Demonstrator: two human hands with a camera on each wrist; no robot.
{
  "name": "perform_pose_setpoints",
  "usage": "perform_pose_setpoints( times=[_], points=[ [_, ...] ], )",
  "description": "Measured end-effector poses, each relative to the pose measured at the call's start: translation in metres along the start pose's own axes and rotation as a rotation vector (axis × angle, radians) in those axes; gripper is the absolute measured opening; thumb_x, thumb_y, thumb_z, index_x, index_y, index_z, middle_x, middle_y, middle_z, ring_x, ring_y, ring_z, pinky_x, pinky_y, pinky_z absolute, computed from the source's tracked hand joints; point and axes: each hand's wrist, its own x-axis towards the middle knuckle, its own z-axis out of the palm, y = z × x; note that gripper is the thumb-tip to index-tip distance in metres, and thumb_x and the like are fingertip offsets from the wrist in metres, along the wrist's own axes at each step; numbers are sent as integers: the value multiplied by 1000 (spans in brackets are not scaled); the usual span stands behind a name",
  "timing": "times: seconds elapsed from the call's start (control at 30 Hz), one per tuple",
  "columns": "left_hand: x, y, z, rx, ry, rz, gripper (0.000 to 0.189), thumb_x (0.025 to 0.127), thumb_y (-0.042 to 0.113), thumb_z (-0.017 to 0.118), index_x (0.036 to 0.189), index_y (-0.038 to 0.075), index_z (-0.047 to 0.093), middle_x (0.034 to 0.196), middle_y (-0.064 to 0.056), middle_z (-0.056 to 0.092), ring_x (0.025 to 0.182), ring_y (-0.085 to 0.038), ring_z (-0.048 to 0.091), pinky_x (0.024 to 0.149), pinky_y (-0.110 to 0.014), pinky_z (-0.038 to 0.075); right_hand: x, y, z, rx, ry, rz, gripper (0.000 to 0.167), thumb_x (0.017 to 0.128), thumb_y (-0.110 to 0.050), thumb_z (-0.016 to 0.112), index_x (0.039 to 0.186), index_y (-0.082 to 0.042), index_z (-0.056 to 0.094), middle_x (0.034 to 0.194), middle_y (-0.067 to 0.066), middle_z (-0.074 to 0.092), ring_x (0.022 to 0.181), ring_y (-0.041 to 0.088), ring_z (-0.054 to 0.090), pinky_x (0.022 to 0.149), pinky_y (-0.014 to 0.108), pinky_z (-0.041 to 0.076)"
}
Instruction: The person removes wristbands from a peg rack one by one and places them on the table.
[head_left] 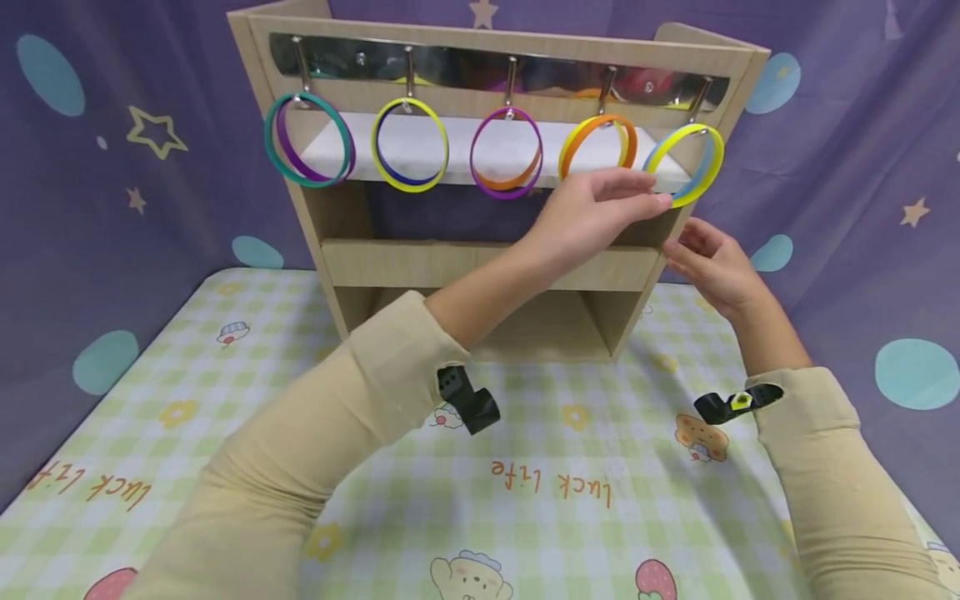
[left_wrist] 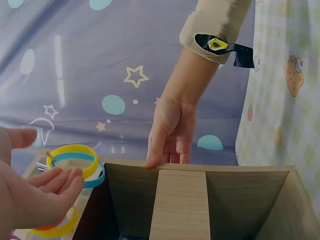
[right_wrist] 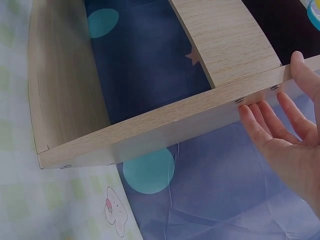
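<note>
A wooden shelf carries a metal strip with hooks, and coloured bracelets hang on them in pairs. My left hand reaches across to the rightmost pair, a yellow bracelet and a light blue bracelet. In the left wrist view the left hand has its thumb and fingers apart, with the fingertips close to that pair; whether they touch cannot be told. My right hand holds the shelf's right side panel, its thumb on the front edge and its fingertips against the outer face.
Farther left hang a teal bracelet with a purple one, a yellow bracelet with a dark blue one, a purple bracelet with an orange one, and an orange bracelet with a yellow one. A checked cloth lies beneath the shelf.
</note>
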Motion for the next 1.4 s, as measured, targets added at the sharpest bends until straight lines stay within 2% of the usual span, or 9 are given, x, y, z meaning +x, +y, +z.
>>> perform_pose_setpoints(
  times=[0.23, 0.53, 0.83, 1.07, 1.23, 1.4],
  points=[
    [10, -1, 6, 72, 89, -43, 39, 93, 30, 63, 127, 12, 62, 122, 2, 67, 112, -7, 60, 88, -13, 50, -2, -1, 0, -8, 7, 13, 28, 94, -6, 58, 120, -18, 58, 106, -9, 66, 96, 3, 61, 80, 12, 55],
    [17, 2, 16, 22, 154, -81, 34, 92, 29, 64, 123, 15, 63, 112, 4, 70, 101, -6, 64, 75, -10, 50, 0, -1, 1, 8, -4, 4, 28, 95, -5, 56, 120, -18, 57, 109, -10, 66, 98, 3, 62, 82, 12, 54],
    [16, 0, 35, -18, 261, -22, 27, 86, 30, 72, 107, 15, 65, 99, 6, 69, 85, 0, 60, 63, -7, 51, -2, -1, 1, 38, 7, 23, 29, 95, -6, 57, 120, -19, 59, 108, -9, 66, 97, 3, 63, 81, 13, 55],
    [16, 2, 50, 22, 382, 30, 25, 85, 34, 73, 97, 14, 65, 87, 8, 68, 75, 3, 59, 61, -6, 48, -2, 1, 1, 74, 2, 2, 27, 94, -3, 57, 116, -18, 62, 107, -8, 67, 96, 4, 63, 81, 13, 56],
    [15, 3, 54, 18, 412, 57, 22, 87, 31, 72, 97, 12, 65, 85, 6, 67, 74, 3, 58, 61, -5, 47, -1, 2, 1, 96, -15, -27, 28, 94, -1, 57, 116, -18, 63, 108, -7, 66, 97, 4, 63, 82, 14, 56],
    [15, 4, 54, -31, 420, 80, 20, 88, 27, 70, 99, 11, 66, 88, 3, 70, 74, 4, 60, 63, -4, 48, 0, 2, 1, 81, -14, -26, 28, 94, -2, 57, 117, -17, 62, 108, -7, 66, 97, 4, 62, 82, 13, 56]
  ],
)
